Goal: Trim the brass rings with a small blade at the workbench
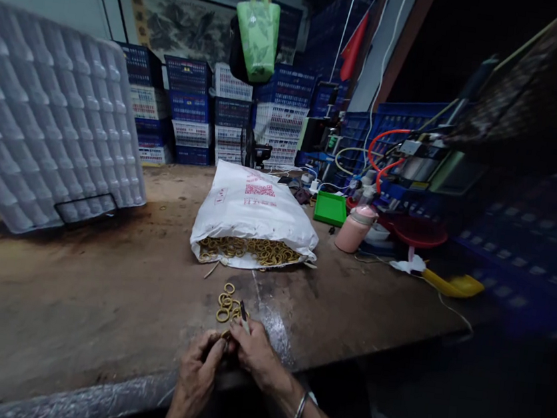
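My left hand (200,368) is closed over the table's front edge, pinching a yellowish ring (224,334) between thumb and fingers. My right hand (256,354) is closed around a slim, knife-like tool (245,315) with a pale handle and a dark pointed tip. The two hands meet at the fingertips, which partly hide the held ring. Just beyond them lies a small group of loose yellowish rings (223,315) on the table. Farther back, a white woven sack (252,213) lies on its side, its open mouth toward me and full of similar rings (273,253).
A large ribbed translucent plastic pack (57,117) stands at left on the brown table (112,297). To the right are a green tray (330,208), a pink bottle (355,228), a yellow scoop (453,285) and a machine with red hoses (417,161). Stacked crates (187,101) line the back.
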Available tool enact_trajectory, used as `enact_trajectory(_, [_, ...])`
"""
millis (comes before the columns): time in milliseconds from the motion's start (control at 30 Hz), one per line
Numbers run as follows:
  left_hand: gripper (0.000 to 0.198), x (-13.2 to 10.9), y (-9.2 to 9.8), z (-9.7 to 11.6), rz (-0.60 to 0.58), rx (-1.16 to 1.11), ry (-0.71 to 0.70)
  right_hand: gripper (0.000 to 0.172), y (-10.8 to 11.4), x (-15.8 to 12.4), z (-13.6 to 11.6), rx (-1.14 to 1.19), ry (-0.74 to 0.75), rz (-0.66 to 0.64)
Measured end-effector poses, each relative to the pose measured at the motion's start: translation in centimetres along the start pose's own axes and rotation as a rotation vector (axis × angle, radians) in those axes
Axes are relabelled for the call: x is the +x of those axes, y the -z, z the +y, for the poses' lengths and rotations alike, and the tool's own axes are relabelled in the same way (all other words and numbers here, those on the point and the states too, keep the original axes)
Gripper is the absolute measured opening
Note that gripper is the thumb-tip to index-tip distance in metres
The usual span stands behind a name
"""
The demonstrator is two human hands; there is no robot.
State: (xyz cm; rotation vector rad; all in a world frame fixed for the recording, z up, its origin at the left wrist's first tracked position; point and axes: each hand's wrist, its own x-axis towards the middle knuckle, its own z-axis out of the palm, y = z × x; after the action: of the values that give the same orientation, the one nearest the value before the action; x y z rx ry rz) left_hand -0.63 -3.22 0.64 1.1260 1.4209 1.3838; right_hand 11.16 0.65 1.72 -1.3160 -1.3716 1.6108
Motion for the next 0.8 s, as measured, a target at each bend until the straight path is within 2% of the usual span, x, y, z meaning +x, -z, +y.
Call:
enact_trajectory(167, [0.033,-0.8,-0.1,0.4,-0.070,-0.126,0.222,0.016,-0.3,-0.5,-1.2,-0.242,0.154,0.108])
enact_trajectory(300, [0.037,-1.1,0.3,-0.4,-0.134,-0.212,0.366,0.015,-0.4,-1.1,-1.5,-0.383,0.266,0.089])
enact_trajectory(467, [0.031,-1.5,0.6,-1.3,-0.178,-0.407,0.435,0.019,-0.1,-1.0,-0.9,-0.408,0.298,0.049])
enact_trajectory(633, [0.029,-1.8,0.5,-0.4,-0.166,-0.539,0.390,0.013,0.5,-0.8,-0.3,-0.583,0.350,0.134])
enact_trajectory(800, [0.032,-1.6,0.6,0.2,-0.126,-0.526,0.383,0.024,0.6,-1.8,0.0,-0.800,0.448,0.042])
